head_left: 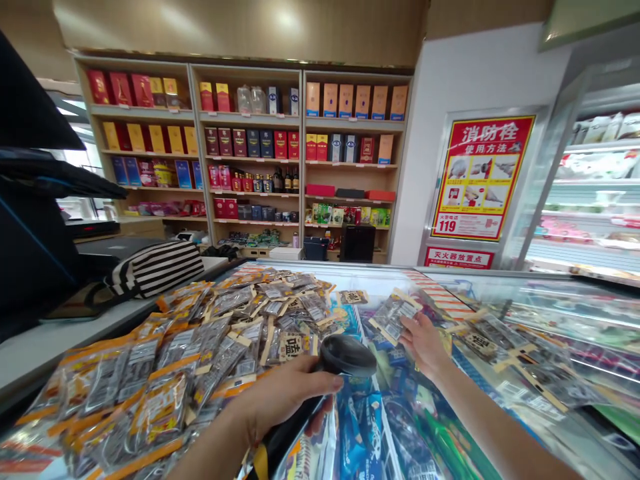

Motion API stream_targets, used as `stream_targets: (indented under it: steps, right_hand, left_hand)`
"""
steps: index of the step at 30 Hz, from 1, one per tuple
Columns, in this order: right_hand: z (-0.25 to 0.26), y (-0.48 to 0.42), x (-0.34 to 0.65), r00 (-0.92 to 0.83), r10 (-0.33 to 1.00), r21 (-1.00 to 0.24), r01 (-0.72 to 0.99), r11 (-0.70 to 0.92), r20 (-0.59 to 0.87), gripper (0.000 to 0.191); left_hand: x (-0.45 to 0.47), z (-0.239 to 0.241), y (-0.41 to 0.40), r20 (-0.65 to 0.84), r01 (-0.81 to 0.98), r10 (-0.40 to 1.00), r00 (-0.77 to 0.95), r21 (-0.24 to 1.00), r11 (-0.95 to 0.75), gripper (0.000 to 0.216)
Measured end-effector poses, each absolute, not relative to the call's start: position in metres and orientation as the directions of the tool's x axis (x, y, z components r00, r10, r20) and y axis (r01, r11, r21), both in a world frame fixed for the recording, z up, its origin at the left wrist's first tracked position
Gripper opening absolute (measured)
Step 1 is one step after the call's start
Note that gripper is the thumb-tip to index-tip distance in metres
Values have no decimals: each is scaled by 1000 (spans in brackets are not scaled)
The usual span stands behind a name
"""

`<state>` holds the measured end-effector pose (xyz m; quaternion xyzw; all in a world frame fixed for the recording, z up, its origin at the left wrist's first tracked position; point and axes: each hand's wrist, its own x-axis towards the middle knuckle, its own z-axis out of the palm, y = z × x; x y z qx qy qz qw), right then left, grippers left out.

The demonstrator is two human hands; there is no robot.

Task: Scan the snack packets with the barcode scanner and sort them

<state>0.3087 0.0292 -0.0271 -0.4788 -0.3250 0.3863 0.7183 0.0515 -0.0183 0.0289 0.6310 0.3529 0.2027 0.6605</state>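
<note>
My left hand [285, 393] is wrapped round the handle of a black barcode scanner [350, 355], its head tilted toward the right. In the fingers of my right hand [424, 343] is a clear snack packet [393, 315] with cream-coloured ends, held just above the glass top. A wide heap of snack packets [165, 397] with orange or cream edges lies left of the scanner. One packet [353, 297] lies by itself behind the scanner. Several more packets [493, 337] overlap to the right of my right hand.
Beneath everything is a glass-topped freezer with blue ice-cream wrappers [360, 430] inside. A striped bag [157, 269] rests on the counter at left, by a dark screen [33, 87]. Shelves of boxed bottles [253, 143] line the back wall. A red sign [484, 177] hangs at right.
</note>
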Motion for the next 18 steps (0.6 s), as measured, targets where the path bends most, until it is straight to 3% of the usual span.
stream_targets:
  steps: [9, 18]
  right_hand:
    - [-20, 25, 317, 492, 861, -978, -83, 190, 126, 24]
    - [-19, 22, 311, 435, 889, -970, -116, 215, 146, 31]
  left_hand:
    - [53, 31, -23, -210, 178, 715, 667, 977, 121, 22]
    - [53, 37, -25, -189, 187, 697, 692, 979, 80, 22]
